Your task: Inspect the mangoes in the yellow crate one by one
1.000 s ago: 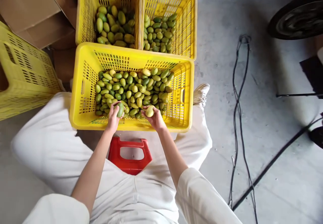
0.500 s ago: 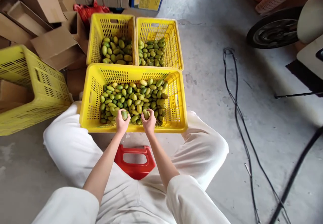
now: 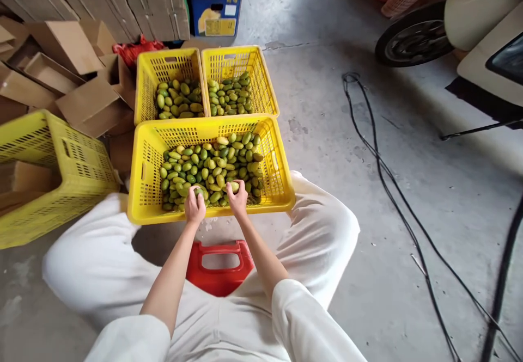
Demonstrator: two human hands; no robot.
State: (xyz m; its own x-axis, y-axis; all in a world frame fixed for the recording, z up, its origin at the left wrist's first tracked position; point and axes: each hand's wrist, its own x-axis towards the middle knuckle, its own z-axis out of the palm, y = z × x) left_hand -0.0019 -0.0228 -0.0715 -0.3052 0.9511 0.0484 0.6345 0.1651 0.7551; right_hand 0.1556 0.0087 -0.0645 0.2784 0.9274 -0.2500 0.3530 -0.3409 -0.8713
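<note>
- Over at nine o'clock from the wide yellow crate, I see a yellow-green crate with cardboard inside it.
- At ten o'clock lie open cardboard boxes, heaped at odd angles.
- At eleven o'clock there's a crumpled red bag, just behind the back left crate, which has green and yellowish fruits inside.
- The left hand is curled around a green fruit, over the near edge of the wide crate.
- In the middle, in front of the person, is that wide yellow crate, with a broad layer of small oval fruits, green to yellow.
- A red stool shows at six o'clock, between the white-trousered legs.
- The right hand grips a paler, yellowish fruit; the two hands are apart, near each other.
- At one o'clock, the back right crate carries more green fruit.
- Out at three o'clock a black cable trails across the concrete floor, and at two o'clock stands a wheel.
</note>
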